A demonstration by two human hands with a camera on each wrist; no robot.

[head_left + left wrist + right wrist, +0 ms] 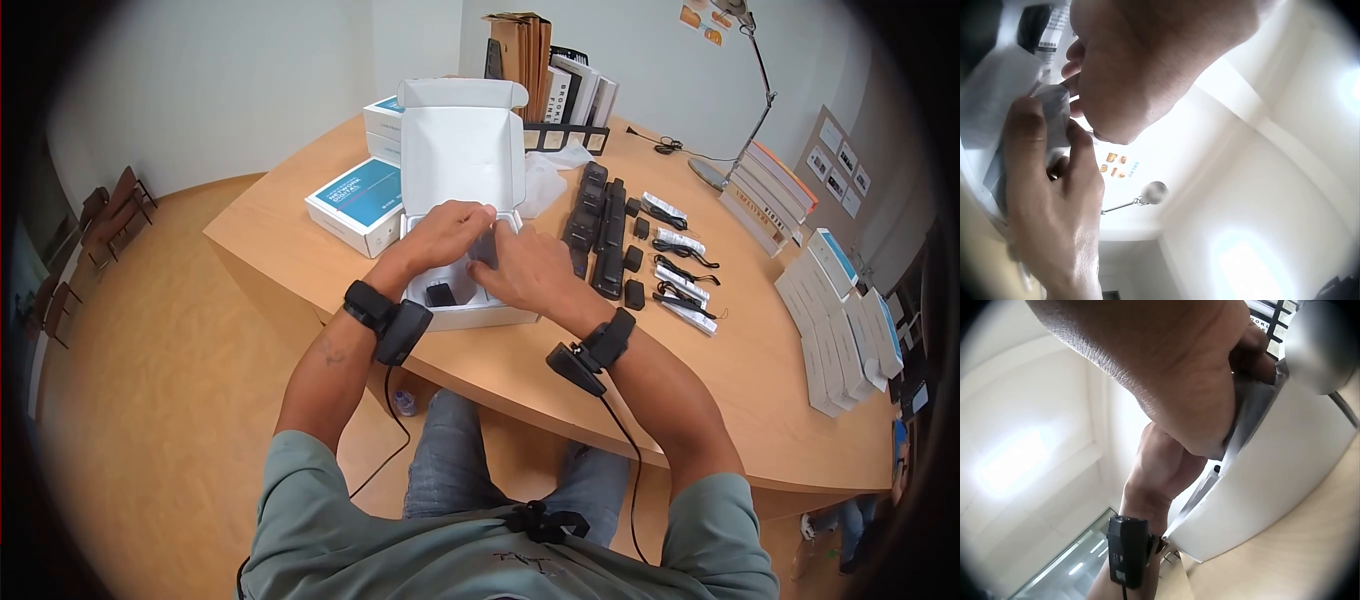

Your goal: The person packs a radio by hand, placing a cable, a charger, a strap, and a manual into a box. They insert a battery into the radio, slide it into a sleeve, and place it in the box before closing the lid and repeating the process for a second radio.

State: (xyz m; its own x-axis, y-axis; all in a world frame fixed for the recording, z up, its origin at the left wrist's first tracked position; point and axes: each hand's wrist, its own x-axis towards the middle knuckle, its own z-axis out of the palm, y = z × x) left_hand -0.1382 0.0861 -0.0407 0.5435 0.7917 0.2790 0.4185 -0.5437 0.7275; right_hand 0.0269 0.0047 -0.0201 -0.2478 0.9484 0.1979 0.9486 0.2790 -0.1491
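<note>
An open white box stands before the person, its lid raised. Over its inside, my left hand and my right hand are close together. In the left wrist view, the right hand pinches a greyish plastic bag between thumb and fingers. The curled fingers of the left hand hold the bag's upper edge, partly hidden by the palm. From the right wrist view, the right hand's fingers reach over the box wall. A black adapter lies in the box's front left part.
Blue-topped boxes stand at left. Right of the open box lie clear plastic bags, black devices, small adapters and bundled cables. Files, a lamp, books and stacked white boxes stand farther out.
</note>
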